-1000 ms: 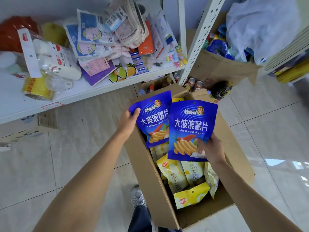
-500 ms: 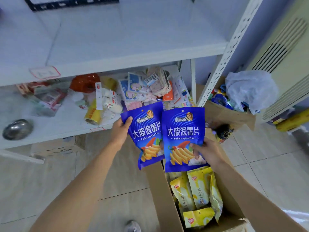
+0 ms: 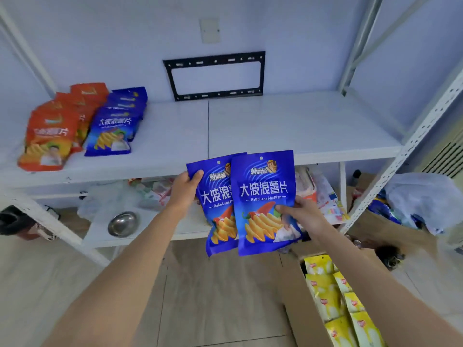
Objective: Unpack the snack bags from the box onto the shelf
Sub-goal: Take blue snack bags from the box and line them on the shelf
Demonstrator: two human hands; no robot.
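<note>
At the left end of the upper shelf, a row of orange snack bags is lined up front to back, with a row of blue snack bags just beside it on the right; both rows lean back. Rest of that shelf board is bare white. A black mounting frame is seen on the wall behind the shelf's rear edge.

Below the shelf's front edge, near its middle, two blue chip bags are held upright in the air, overlapping. Left bag is gripped by the left hand at its upper left edge, thumb curled over the front, other fingers hidden behind. Right bag sits in front of the left one and is pinched at its right edge by the right hand, thumb on the front face, fingers behind it.

On the lower shelf, a metal bowl and mixed clutter are visible. At bottom right on the floor, the open cardboard box is seen with yellow snack bags inside.
</note>
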